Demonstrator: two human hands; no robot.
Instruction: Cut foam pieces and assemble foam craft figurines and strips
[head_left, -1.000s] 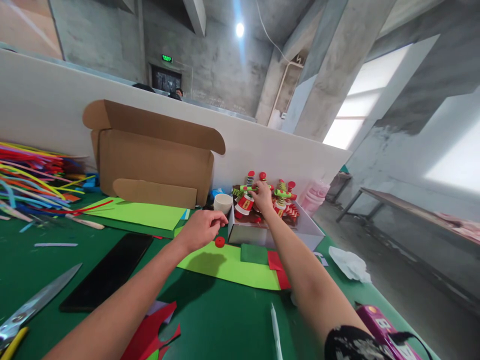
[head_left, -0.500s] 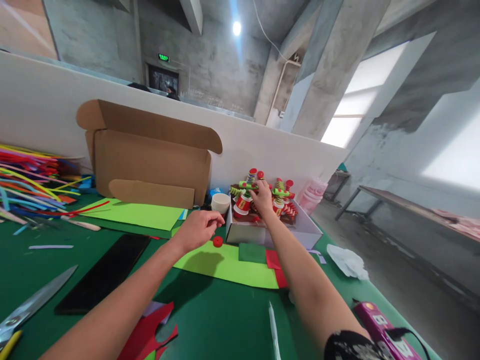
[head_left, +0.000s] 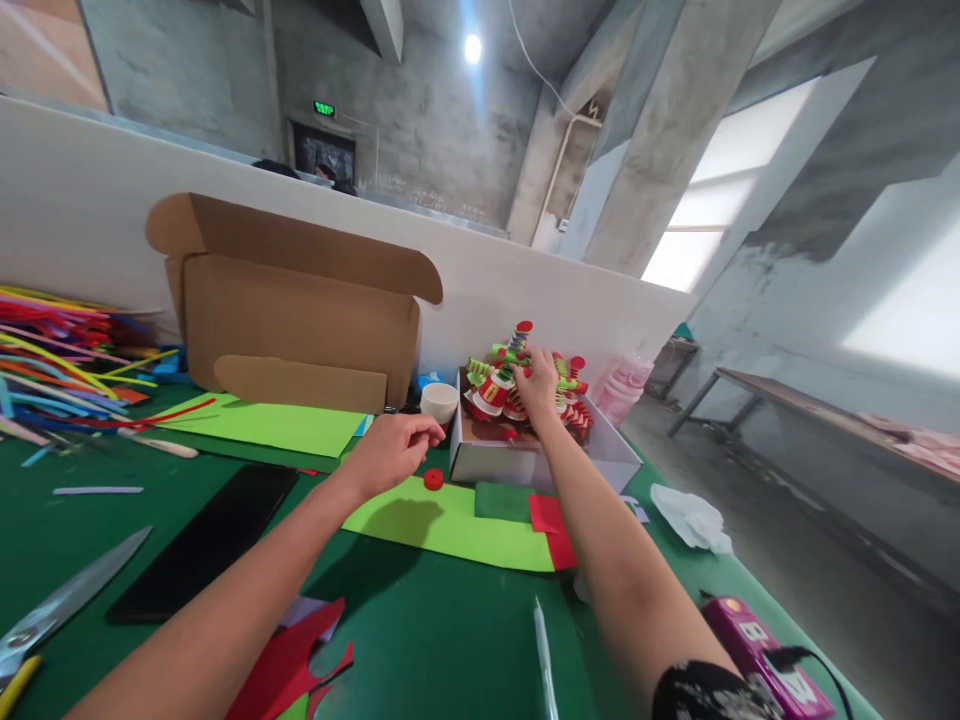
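My right hand (head_left: 538, 385) reaches into a white open box (head_left: 491, 462) and grips a paper figure (head_left: 495, 390) made of coiled red, green and white strips. The figure leans to the right. Beside and behind my fingers are more such paper figures (head_left: 576, 405), partly hidden by the hand. Above the light green sheet hovers my left hand (head_left: 394, 450), its fingers curled in, with nothing seen in them. A small red paper coil (head_left: 433, 479) lies just below it on the sheet.
A light green sheet (head_left: 450, 525) with dark green and red pieces lies before the box. Around are a beige cup (head_left: 439, 402), an open cardboard box (head_left: 300, 310), a black phone-like slab (head_left: 202, 540), scissors (head_left: 71, 600), a white pen (head_left: 545, 655), a purple device (head_left: 765, 650) and paper strips (head_left: 60, 360).
My right hand has shifted slightly right, and the paper figure in it has tilted to the right. My left hand stays nearly where it was.
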